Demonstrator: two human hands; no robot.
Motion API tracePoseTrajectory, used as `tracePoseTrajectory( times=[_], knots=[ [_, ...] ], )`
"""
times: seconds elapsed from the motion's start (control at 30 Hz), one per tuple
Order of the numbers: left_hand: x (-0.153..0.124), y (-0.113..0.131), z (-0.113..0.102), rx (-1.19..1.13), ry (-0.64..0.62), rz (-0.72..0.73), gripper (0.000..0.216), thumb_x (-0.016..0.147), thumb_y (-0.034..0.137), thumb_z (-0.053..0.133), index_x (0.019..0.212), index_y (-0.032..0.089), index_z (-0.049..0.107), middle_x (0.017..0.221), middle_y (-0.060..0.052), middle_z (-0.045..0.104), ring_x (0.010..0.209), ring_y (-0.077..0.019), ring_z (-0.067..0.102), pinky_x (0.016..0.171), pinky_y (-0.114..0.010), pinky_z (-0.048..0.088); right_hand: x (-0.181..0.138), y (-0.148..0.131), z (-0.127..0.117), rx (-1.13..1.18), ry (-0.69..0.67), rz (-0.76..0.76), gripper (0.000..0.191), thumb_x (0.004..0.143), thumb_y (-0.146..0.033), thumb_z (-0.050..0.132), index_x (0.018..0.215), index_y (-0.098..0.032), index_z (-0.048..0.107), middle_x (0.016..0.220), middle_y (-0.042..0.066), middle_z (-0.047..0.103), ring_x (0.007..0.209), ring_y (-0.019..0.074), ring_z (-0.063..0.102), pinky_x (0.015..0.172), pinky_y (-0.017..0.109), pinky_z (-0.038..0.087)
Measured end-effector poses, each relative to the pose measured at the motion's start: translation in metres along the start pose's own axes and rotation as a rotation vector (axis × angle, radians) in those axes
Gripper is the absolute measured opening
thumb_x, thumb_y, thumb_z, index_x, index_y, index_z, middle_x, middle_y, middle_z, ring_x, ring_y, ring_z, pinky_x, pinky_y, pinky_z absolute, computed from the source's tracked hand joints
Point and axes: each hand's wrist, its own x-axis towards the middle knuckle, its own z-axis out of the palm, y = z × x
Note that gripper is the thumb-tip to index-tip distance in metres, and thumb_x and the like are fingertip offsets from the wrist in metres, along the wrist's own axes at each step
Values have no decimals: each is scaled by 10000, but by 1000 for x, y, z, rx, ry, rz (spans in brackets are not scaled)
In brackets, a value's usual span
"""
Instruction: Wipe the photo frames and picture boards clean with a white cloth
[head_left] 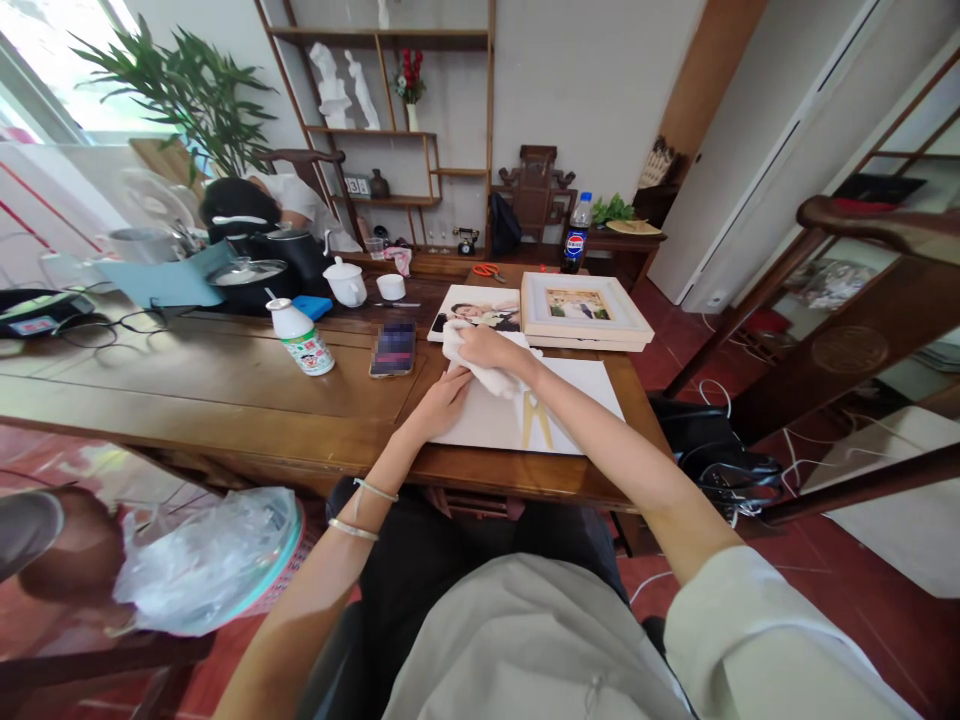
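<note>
My right hand is closed on a white cloth and presses it onto a flat white board lying on the wooden table. My left hand lies flat with fingers stretched out on the board's left edge, holding it down. A printed photo lies just beyond the cloth. To its right sits a white picture frame with a picture inside.
A phone and a small white bottle lie left of the board. A teapot, cup, kettle and fan stand farther left. Orange scissors and a cola bottle sit behind. A black bag and cables are on the floor, right.
</note>
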Motion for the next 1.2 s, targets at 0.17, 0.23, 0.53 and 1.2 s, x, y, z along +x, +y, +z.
tracePoseTrajectory(
  times=[0.17, 0.23, 0.53, 1.2],
  knots=[
    [1, -4, 2, 4, -13, -15, 476, 937, 254, 303, 1358, 161, 504, 1477, -95, 452, 1394, -234, 378, 1180, -480, 221, -31, 28, -5, -32, 15, 62, 283, 848, -188, 407, 983, -113, 643, 1067, 147, 692, 969, 274, 624, 816, 336, 454],
    [1, -6, 3, 2, -14, -15, 479, 938, 259, 300, 1359, 153, 504, 1479, -104, 448, 1395, -229, 376, 1182, -473, 218, -54, 47, -10, -42, 35, 95, 285, 857, -197, 398, 987, -113, 638, 1047, 148, 691, 944, 275, 627, 807, 343, 458],
    [0, -5, 2, 13, -15, -8, 485, 942, 268, 294, 1352, 122, 508, 1474, -123, 450, 1396, -219, 374, 1186, -448, 212, -151, 100, -13, -61, 95, 187, 340, 859, -185, 411, 1109, -98, 625, 1132, 167, 669, 1060, 303, 593, 907, 352, 424],
    [-1, -6, 0, -4, -16, -3, 475, 938, 265, 303, 1351, 157, 509, 1478, -109, 448, 1398, -222, 372, 1184, -468, 210, -156, 122, -9, 44, -20, 103, 259, 822, -402, 539, 898, -178, 643, 990, 99, 674, 1167, 341, 522, 1032, 480, 353]
  ],
)
